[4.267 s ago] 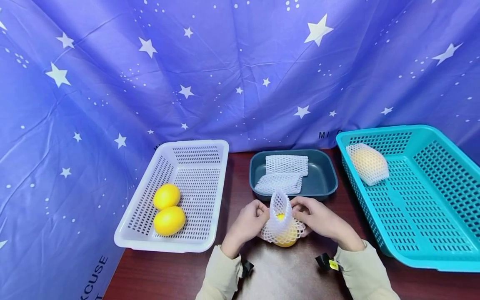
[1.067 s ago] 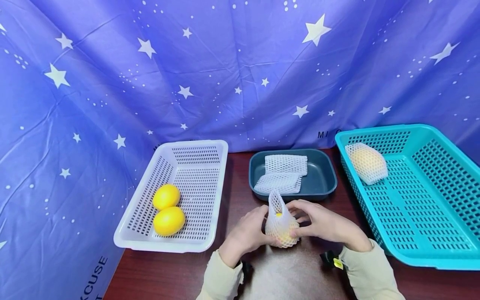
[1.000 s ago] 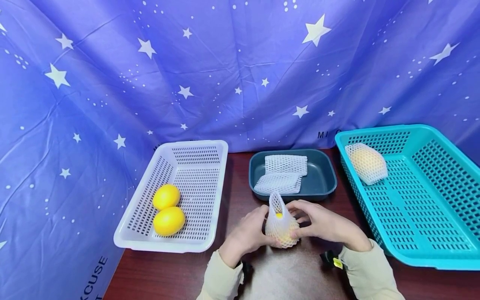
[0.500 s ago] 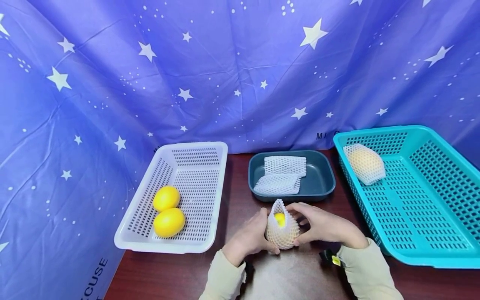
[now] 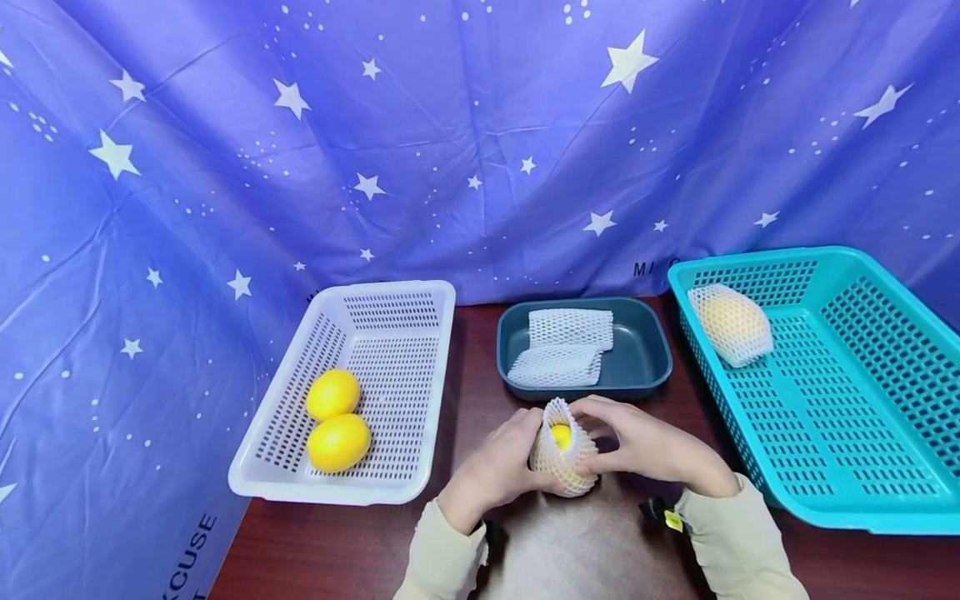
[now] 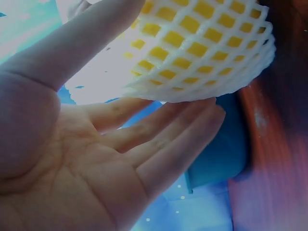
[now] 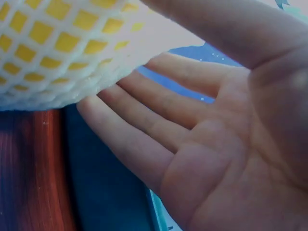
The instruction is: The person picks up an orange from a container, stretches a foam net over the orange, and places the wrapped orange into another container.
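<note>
A smooth yellow fruit sits in a white foam fruit net (image 5: 564, 467) near the front middle of the table. The net's narrow end stands up, and yellow shows through its opening. My left hand (image 5: 498, 467) holds the netted fruit from the left, thumb in front and fingers behind. From the right, my right hand (image 5: 648, 442) holds it likewise. Both wrist views show the net's mesh stretched over the fruit, with each thumb (image 6: 62, 43) on one side and fingertips (image 7: 91, 103) against the other. The underside of the fruit is hidden.
At left, a white basket (image 5: 442, 375) holds two bare yellow fruits (image 5: 337, 442). A dark tray (image 5: 645, 354) behind the hands contains flat foam nets (image 5: 572, 329). The teal basket (image 5: 832, 417) at right holds a netted fruit (image 5: 729, 327). A starry curtain (image 5: 480, 150) hangs behind.
The net, flared at its lower edge earlier, now lies close around the fruit. Its upright end has become shorter and wider open. Both hands moved from the net's edge to the fruit's sides.
</note>
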`<state>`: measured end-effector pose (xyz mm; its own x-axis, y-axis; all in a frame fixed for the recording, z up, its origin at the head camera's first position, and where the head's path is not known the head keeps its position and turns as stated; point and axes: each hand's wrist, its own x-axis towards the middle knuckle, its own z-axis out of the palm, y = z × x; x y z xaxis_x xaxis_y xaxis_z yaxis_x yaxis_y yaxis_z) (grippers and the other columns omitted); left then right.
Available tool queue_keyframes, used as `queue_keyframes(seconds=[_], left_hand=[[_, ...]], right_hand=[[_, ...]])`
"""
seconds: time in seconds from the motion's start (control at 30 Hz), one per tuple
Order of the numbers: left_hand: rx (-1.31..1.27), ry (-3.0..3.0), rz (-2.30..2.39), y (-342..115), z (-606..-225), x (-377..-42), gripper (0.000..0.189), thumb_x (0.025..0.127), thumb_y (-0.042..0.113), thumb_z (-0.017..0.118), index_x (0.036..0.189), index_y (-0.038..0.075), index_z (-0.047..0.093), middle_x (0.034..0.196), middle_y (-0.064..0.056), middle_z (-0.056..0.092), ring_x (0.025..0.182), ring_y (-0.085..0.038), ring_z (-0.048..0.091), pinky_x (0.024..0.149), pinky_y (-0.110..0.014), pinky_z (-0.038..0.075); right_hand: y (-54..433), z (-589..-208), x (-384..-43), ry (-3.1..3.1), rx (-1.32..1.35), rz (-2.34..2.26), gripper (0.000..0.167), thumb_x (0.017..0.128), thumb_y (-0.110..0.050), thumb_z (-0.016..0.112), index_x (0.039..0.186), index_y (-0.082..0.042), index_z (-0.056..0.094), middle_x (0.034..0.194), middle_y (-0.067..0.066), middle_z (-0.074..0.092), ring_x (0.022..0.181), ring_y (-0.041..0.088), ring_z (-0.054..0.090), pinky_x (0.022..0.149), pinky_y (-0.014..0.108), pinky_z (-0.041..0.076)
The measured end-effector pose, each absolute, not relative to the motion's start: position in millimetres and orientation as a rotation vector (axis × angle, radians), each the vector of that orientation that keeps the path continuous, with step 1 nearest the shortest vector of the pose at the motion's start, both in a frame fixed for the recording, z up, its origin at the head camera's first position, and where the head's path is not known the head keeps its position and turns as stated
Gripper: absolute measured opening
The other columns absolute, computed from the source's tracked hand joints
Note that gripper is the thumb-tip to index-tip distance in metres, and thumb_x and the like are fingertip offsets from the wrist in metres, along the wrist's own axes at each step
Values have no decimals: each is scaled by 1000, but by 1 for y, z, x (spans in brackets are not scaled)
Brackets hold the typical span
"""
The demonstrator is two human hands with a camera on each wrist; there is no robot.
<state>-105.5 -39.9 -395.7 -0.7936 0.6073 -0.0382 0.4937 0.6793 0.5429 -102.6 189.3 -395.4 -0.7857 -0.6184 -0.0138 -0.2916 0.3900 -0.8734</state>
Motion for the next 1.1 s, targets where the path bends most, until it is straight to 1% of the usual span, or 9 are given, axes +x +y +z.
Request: queue_keyframes(seconds=[0.23, 0.3, 0.43, 0.57, 0.7, 0.83, 0.93, 1.03, 1.1], left_hand=[[887, 2644, 742, -39, -405, -109, 74, 64, 23, 95, 122, 8, 50, 109, -3, 57, 99, -13, 57, 90, -25, 49], [886, 2627, 739, -39, -407, -110, 76, 64, 21, 95, 122, 8, 49, 110, -3, 57, 100, -13, 57, 90, -25, 49], [893, 2607, 746, -39, -410, -111, 76, 64, 20, 94, 123, 8, 48, 111, -3, 58, 101, -13, 57, 90, -25, 49], [895, 2599, 792, -41, -412, -113, 75, 65, 21, 94, 125, 9, 49, 113, -4, 60, 102, -13, 58, 90, -25, 49], [867, 2587, 848, -43, -413, -115, 73, 69, 25, 92, 127, 9, 52, 116, -4, 62, 102, -13, 59, 90, -26, 49], [821, 2575, 901, -44, -412, -115, 71, 75, 29, 88, 132, 8, 51, 117, -4, 65, 102, -13, 61, 91, -27, 50], [807, 2580, 935, -43, -410, -115, 69, 80, 33, 84, 134, 7, 50, 117, -6, 66, 104, -14, 62, 92, -28, 51], [791, 2567, 1021, -42, -408, -115, 65, 83, 35, 80, 133, 7, 50, 119, -7, 66, 107, -15, 63, 92, -28, 51], [766, 2525, 1124, -42, -407, -115, 61, 85, 35, 78, 132, 6, 51, 118, -7, 67, 107, -16, 65, 91, -27, 52]], right_hand=[[191, -404, -104, 2275, -840, -1346, 72, 82, -23, 81, 137, 5, 46, 138, 24, 50, 125, 36, 53, 99, 42, 51], [192, -407, -105, 2267, -829, -1334, 75, 80, -23, 83, 139, 5, 45, 140, 24, 48, 126, 36, 51, 99, 40, 51], [194, -412, -107, 2268, -800, -1308, 78, 80, -27, 83, 141, 3, 43, 143, 22, 46, 126, 32, 50, 98, 37, 52], [195, -412, -108, 2273, -799, -1298, 77, 83, -31, 81, 142, 1, 43, 143, 21, 47, 126, 30, 50, 98, 37, 53], [195, -409, -108, 2260, -794, -1324, 74, 86, -32, 77, 143, 2, 43, 144, 22, 46, 127, 35, 51, 96, 37, 53], [197, -408, -110, 2232, -766, -1383, 70, 89, -28, 74, 143, 3, 42, 144, 23, 46, 128, 40, 50, 95, 34, 54], [200, -410, -112, 2219, -723, -1439, 66, 90, -25, 73, 143, 1, 43, 142, 21, 50, 127, 33, 53, 95, 31, 54], [203, -412, -113, 2227, -674, -1508, 63, 91, -22, 72, 143, 0, 44, 136, 18, 55, 122, 17, 58, 94, 27, 53], [205, -412, -114, 2254, -644, -1547, 59, 92, -21, 72, 141, 0, 45, 132, 18, 57, 117, 10, 59, 92, 26, 54]])
